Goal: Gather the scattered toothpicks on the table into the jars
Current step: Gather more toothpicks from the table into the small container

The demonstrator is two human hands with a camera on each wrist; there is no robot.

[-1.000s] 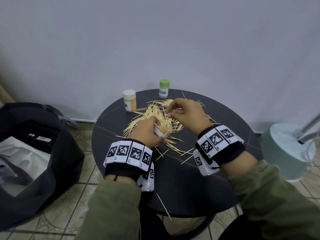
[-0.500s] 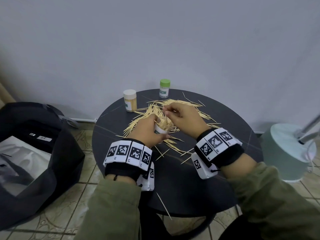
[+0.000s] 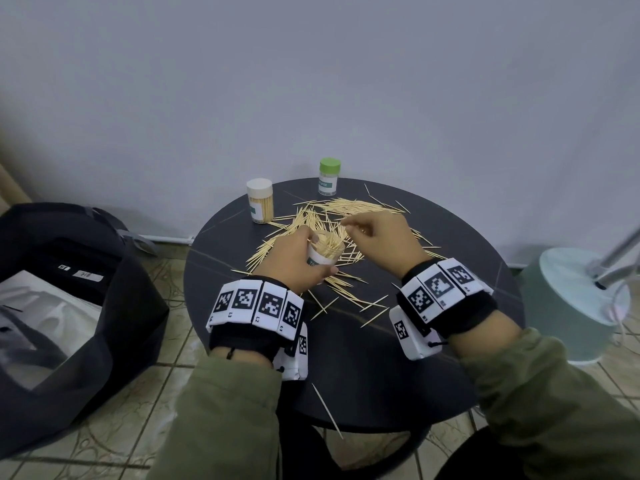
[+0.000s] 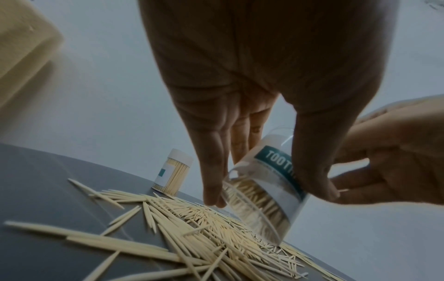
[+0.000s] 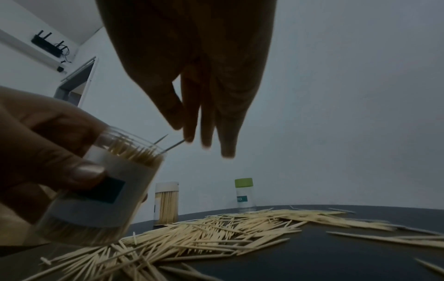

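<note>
You've got pale yellow toothpicks (image 3: 341, 211) on a dark grey table (image 3: 363, 358), a green-lidded jar (image 3: 328, 177), a white-lidded jar (image 3: 260, 199), teal labels, olive sleeves (image 3: 221, 420), black-and-white checkered wristbands (image 3: 258, 303).

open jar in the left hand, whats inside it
The clear open plastic jar is packed with upright pale wooden toothpicks, tips near its rim. Its white label and the left hand cover the lower part.

Three jars (image 3: 326, 255) (one uncapped), two hands (image 3: 293, 260), one table (image 3: 363, 358).

The round dark surface (image 3: 398, 358) carries scattered toothpicks (image 3: 349, 206) (mostly heaped mid-table), a white-capped jar (image 3: 260, 200) and a green-capped jar (image 3: 328, 176).
</note>
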